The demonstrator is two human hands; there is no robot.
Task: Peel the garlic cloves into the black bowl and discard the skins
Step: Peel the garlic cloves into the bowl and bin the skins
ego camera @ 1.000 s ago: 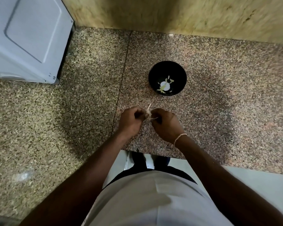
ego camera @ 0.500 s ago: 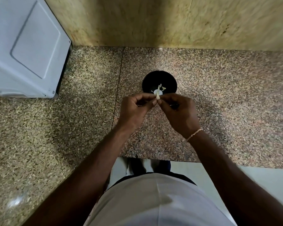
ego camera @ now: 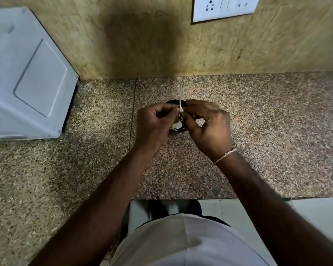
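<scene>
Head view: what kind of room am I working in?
Likely a home kitchen: a speckled granite counter, a white appliance on it, and a wall socket. Both hands peel garlic above a bowl.

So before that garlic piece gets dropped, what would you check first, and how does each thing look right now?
1. Both hands on the clove: ok. The left hand and right hand pinch the garlic clove between their fingertips.
2. Hands above the black bowl: ok, they cover most of it.
3. Skin fully off: cannot tell; a thin stalk sticks up.
4. Bowl upright on the granite counter: ok.
5. Room in the bowl: cannot tell, mostly hidden.
</scene>
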